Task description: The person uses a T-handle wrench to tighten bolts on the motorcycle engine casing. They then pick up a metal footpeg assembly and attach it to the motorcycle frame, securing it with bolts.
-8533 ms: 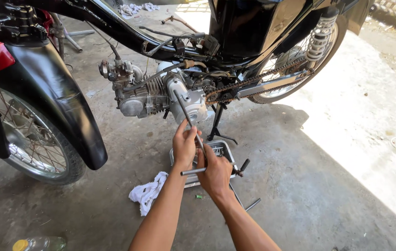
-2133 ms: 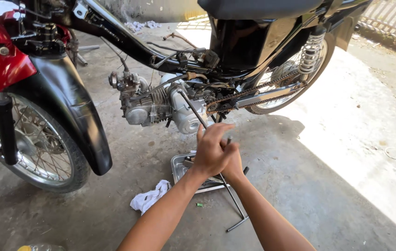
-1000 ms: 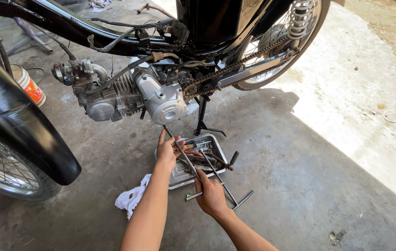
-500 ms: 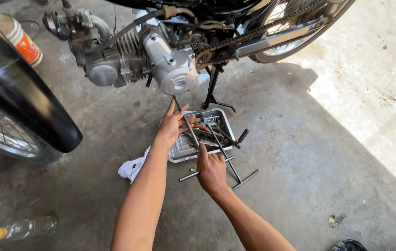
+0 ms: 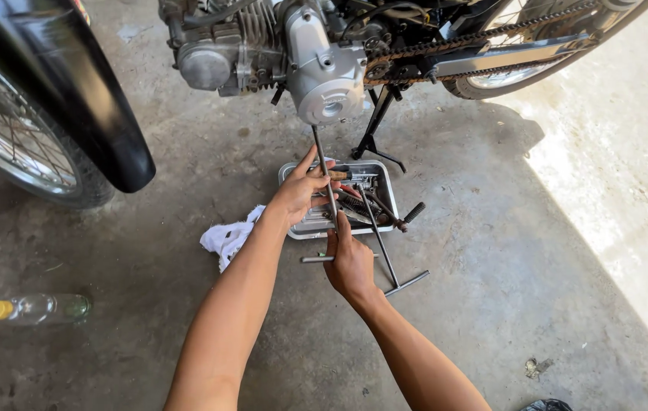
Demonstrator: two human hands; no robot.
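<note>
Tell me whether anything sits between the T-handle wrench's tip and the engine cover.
Nothing visible does. The T-handle wrench runs straight up from the left hand and right hand to the silver engine cover. The metal tray and white rag lie below, on the floor.

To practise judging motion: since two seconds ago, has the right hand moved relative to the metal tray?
Yes. The right hand dropped from above the tray to the floor at its near edge.

Dull steel T-wrench (image 5: 322, 164), shiny metal tray (image 5: 379, 171), white cloth rag (image 5: 226, 240) — rough concrete floor (image 5: 537, 304)
</note>
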